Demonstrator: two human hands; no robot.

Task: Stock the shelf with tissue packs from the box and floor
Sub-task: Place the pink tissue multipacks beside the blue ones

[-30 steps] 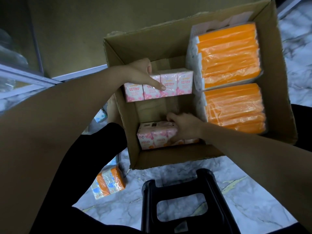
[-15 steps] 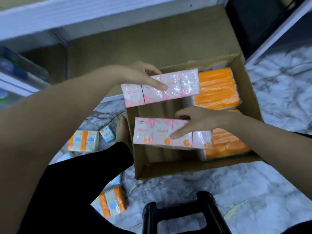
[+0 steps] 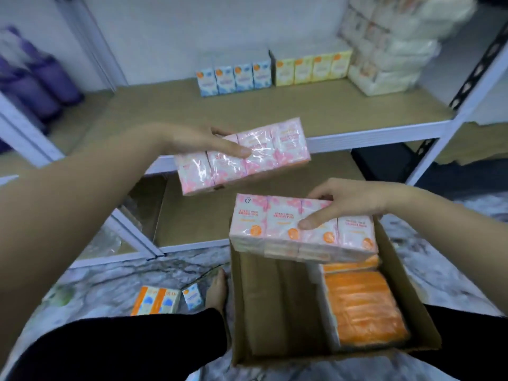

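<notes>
My left hand (image 3: 203, 141) grips a pink tissue pack (image 3: 269, 158) and holds it in the air in front of the shelf's front edge. My right hand (image 3: 349, 202) grips a second pink tissue pack (image 3: 275, 226) above the open cardboard box (image 3: 275, 312). Orange tissue packs (image 3: 362, 309) lie in the right side of the box. The brown shelf board (image 3: 275, 111) carries a blue tissue pack (image 3: 233, 78) and a yellow tissue pack (image 3: 312, 67) at the back.
White wrapped bundles (image 3: 390, 50) are stacked at the shelf's right end. Purple rolls (image 3: 35, 78) stand on the neighbouring shelf to the left. Loose orange-and-blue packs (image 3: 155, 301) lie on the marble floor beside my bare foot (image 3: 217, 287). A lower shelf board (image 3: 198, 215) sits under the main one.
Both hands have lifted their pink packs up out of the box and toward the shelf. The view has tilted up, so the shelf with its blue and yellow packs now shows.
</notes>
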